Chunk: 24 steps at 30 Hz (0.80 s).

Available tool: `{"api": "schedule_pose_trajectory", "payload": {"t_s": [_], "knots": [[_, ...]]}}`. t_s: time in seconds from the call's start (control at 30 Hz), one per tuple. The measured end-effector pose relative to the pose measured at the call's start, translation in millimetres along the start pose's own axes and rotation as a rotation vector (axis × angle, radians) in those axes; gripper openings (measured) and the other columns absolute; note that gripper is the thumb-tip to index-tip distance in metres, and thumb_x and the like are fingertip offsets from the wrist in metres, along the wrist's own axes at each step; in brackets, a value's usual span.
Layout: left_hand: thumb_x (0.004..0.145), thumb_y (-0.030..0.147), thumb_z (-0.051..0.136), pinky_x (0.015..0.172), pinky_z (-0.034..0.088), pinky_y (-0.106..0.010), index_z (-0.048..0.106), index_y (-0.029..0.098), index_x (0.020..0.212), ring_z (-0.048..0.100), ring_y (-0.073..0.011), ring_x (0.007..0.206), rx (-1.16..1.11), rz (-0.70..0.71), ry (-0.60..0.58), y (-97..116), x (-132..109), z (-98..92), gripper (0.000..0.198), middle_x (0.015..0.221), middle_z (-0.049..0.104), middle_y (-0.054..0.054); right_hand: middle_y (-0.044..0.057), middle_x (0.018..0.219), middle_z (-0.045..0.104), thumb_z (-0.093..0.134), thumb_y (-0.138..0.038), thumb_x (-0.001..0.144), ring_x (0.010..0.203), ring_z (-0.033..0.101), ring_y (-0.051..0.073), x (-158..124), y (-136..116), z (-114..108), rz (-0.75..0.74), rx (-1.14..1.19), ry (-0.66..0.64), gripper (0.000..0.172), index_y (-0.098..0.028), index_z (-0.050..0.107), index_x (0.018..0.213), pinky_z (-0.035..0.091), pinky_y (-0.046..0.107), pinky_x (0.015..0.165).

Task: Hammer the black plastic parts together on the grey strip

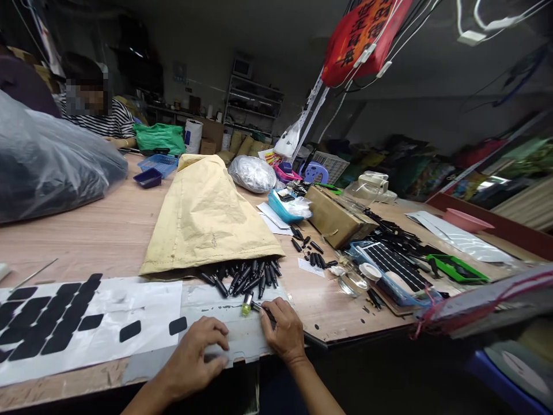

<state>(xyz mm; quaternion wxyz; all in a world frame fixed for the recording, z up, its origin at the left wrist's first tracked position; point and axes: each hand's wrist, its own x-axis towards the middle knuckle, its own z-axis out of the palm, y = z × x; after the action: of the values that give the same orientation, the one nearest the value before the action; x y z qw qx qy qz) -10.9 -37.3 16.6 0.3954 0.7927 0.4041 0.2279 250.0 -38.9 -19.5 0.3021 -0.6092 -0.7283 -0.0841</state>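
My left hand is over the front edge of the grey work sheet, fingers curved and apart, with nothing visible in them. To its right, my right hand has its fingers closed round a slim dark tool, mostly hidden by the hand. Just left of that tool, a small piece with a yellow-green end and dark top rests on the sheet. Behind both hands, a heap of black pen-shaped tubes spills from the mouth of a tan paper sack.
Black rounded patches lie on a white sheet at left. To the right are loose black parts, a tape roll, a blue tray and a cardboard box. A person in stripes sits at far left.
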Motion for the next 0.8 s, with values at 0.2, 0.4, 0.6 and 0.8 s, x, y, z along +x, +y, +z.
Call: {"api": "schedule_pose_trajectory", "payload": {"t_s": [0.2, 0.4, 0.6, 0.8], "knots": [[0.090, 0.017, 0.044, 0.093, 0.048, -0.038, 0.067, 0.024, 0.108, 0.059, -0.0230, 0.104, 0.198, 0.119, 0.253, -10, 61, -21.3, 0.030, 0.114, 0.066, -0.007, 0.003, 0.081, 0.061, 0.054, -0.022, 0.089, 0.078, 0.056, 0.019, -1, -1, -1, 0.019, 0.009, -0.012, 0.011, -0.022, 0.064, 0.087, 0.042, 0.031, 0.073], [0.091, 0.016, 0.047, 0.084, 0.044, -0.036, 0.067, 0.024, 0.114, 0.056, -0.0230, 0.097, 0.469, 0.058, 0.100, -21, 97, -23.1, 0.032, 0.110, 0.067, -0.006, 0.004, 0.081, 0.061, 0.054, -0.021, 0.088, 0.078, 0.055, 0.019, -1, -2, -1, 0.016, 0.007, -0.008, 0.010, -0.022, 0.064, 0.087, 0.041, 0.031, 0.073], [0.094, 0.030, 0.052, 0.078, 0.040, -0.035, 0.072, 0.022, 0.088, 0.054, -0.0228, 0.090, 0.567, 0.002, 0.053, -25, 94, -24.4, 0.023, 0.094, 0.066, -0.006, 0.003, 0.081, 0.061, 0.054, -0.021, 0.088, 0.078, 0.055, 0.019, 1, -3, -2, 0.021, 0.007, 0.001, 0.010, -0.022, 0.064, 0.087, 0.041, 0.030, 0.073], [0.089, 0.022, 0.060, 0.082, 0.041, -0.035, 0.071, 0.024, 0.096, 0.053, -0.0219, 0.092, 0.523, 0.072, 0.126, -43, 80, -22.0, 0.013, 0.099, 0.066, -0.004, 0.003, 0.081, 0.060, 0.054, -0.021, 0.088, 0.079, 0.054, 0.019, 0, -2, 0, 0.025, 0.013, 0.004, 0.010, -0.022, 0.064, 0.087, 0.040, 0.030, 0.074]]}}
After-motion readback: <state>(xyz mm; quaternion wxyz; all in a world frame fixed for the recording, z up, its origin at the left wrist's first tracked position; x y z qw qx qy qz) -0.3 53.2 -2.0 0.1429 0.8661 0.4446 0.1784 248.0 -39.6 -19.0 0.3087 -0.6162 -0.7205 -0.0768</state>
